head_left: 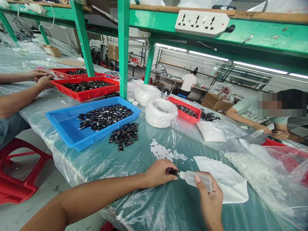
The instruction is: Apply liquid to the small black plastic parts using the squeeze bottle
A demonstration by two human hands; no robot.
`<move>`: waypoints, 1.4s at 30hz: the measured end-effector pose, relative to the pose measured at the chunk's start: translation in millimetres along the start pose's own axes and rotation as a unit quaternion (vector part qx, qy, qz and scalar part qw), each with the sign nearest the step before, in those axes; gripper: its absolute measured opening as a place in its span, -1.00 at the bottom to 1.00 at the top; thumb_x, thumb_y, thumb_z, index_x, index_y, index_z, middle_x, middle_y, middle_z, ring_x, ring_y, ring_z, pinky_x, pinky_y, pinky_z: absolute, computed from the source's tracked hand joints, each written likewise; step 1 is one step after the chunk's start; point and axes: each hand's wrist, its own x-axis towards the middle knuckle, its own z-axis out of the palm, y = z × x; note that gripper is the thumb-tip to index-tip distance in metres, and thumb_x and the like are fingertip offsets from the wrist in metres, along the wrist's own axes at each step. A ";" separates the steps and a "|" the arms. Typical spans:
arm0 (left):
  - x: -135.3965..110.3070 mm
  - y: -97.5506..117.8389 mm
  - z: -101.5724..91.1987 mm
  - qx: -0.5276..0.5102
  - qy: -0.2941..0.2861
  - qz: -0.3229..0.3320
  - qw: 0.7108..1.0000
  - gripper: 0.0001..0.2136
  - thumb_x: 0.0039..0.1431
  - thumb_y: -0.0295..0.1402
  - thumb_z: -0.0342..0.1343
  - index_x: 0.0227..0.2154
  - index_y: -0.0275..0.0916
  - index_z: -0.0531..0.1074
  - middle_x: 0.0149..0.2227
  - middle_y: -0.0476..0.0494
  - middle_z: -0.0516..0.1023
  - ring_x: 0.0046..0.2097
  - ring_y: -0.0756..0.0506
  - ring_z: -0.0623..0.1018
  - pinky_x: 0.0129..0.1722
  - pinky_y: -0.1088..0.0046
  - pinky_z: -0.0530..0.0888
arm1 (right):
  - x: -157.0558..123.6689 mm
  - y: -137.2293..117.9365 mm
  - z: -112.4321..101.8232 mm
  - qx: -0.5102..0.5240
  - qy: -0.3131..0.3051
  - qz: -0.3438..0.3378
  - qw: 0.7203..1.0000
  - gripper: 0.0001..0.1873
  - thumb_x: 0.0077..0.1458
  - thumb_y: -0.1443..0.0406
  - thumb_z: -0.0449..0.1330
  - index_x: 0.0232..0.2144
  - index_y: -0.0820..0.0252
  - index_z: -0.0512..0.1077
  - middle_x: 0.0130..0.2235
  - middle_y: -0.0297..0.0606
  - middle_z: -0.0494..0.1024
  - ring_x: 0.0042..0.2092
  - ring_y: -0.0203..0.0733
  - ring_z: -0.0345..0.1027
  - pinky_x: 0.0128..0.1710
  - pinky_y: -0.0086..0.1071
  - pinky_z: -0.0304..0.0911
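L hand (159, 172) pinching, arm (103, 193) outstretched; R (211, 197) gripping btl (191, 178)

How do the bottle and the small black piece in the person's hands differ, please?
Colour: the bottle is whitish and see-through, while the black piece is dark.
Size: the bottle is clearly larger than the black piece.
Hold: the right hand grips the bottle on its side, while the left hand pinches the black piece at its fingertips.
Shared: both are held above the table, close together.
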 end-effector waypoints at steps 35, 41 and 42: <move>-1.2 2.2 -1.1 0.028 0.029 -0.007 0.999 -0.81 -0.07 -0.25 0.23 -0.40 -0.21 0.45 -0.41 0.02 0.42 -0.43 0.04 0.35 -0.47 0.60 0.23 | -4.6 3.3 -1.4 -0.093 0.013 -0.062 0.994 -0.60 -0.11 -0.03 0.18 -0.42 0.18 0.38 -0.44 -0.28 0.46 -0.37 -0.16 0.29 -0.41 -0.41 0.14; -1.0 0.1 0.2 -0.009 0.012 -0.030 0.999 -0.84 -0.05 -0.29 0.20 -0.40 -0.23 0.41 -0.41 0.02 0.45 -0.46 0.04 0.37 -0.51 0.60 0.22 | -5.2 3.9 -1.6 -0.083 -0.003 -0.067 0.994 -0.61 -0.10 -0.03 0.17 -0.45 0.19 0.37 -0.49 -0.28 0.45 -0.44 -0.18 0.27 -0.50 -0.42 0.13; -0.9 -0.9 0.7 -0.018 0.008 -0.033 0.999 -0.83 -0.05 -0.28 0.20 -0.39 -0.23 0.41 -0.43 0.03 0.45 -0.47 0.04 0.37 -0.52 0.59 0.22 | -5.2 3.5 -1.4 -0.077 0.001 -0.067 0.995 -0.61 -0.10 -0.03 0.17 -0.45 0.19 0.37 -0.48 -0.27 0.45 -0.43 -0.17 0.28 -0.50 -0.42 0.13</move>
